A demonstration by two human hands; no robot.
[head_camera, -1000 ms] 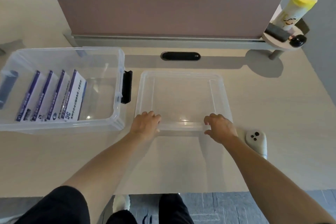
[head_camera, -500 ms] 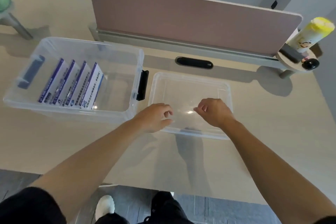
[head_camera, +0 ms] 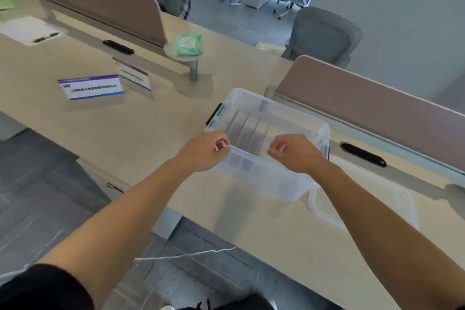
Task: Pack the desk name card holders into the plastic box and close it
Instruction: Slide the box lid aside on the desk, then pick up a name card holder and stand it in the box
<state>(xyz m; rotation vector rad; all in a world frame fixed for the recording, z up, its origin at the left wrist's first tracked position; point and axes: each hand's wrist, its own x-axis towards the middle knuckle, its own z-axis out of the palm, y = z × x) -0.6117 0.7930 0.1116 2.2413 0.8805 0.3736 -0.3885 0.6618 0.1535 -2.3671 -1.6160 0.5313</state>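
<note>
The clear plastic box [head_camera: 281, 185] stands on the desk with several name card holders [head_camera: 247, 131] upright inside, blurred. My left hand [head_camera: 203, 152] and my right hand [head_camera: 298, 153] both have curled fingers on the box's near rim and grip it. The clear lid [head_camera: 364, 206] lies flat on the desk to the right of the box, partly behind my right forearm. Two more name card holders, white with purple bands, stand on the desk to the far left: one [head_camera: 91, 87] nearer me and one [head_camera: 133, 74] behind it.
Pink desk dividers [head_camera: 372, 108] run behind the box and at the far left. A small round shelf on a post holds a green packet [head_camera: 188, 44]. A grey office chair [head_camera: 324, 35] stands beyond the desk. The desk's front edge is close below my forearms.
My hands left the lid and moved left to the box's near rim. The view swung left, and two card holders on the desk came into sight.
</note>
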